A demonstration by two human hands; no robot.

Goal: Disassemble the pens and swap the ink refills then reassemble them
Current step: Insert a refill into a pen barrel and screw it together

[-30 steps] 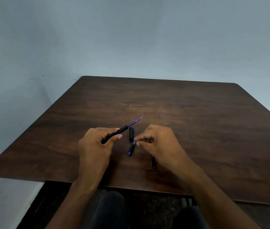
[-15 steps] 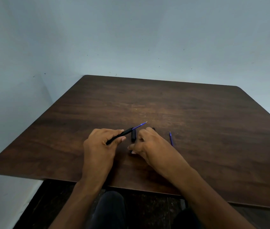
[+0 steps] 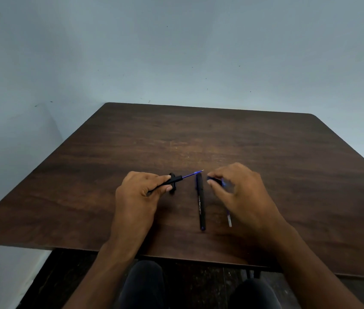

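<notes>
On the near half of the tabletop (image 3: 265,152), the left hand (image 3: 136,197) is pinching a black pen barrel (image 3: 165,184) with its blue refill (image 3: 191,175) sticking out the front, tip pointing right. The right hand (image 3: 241,192) is closing its grip on a small dark piece with a blue end (image 3: 215,181) (probably the tip section, too blurred to be sure). A second black barrel (image 3: 200,201) is lying between the hands, a loose refill (image 3: 229,219) just right of it, and a small black part (image 3: 172,190) is partly hidden under the held barrel. Likely next step: threading the piece over the exposed tip. Advising keeping both axes in line, barrel steady, and turning gently without bending the refill.
</notes>
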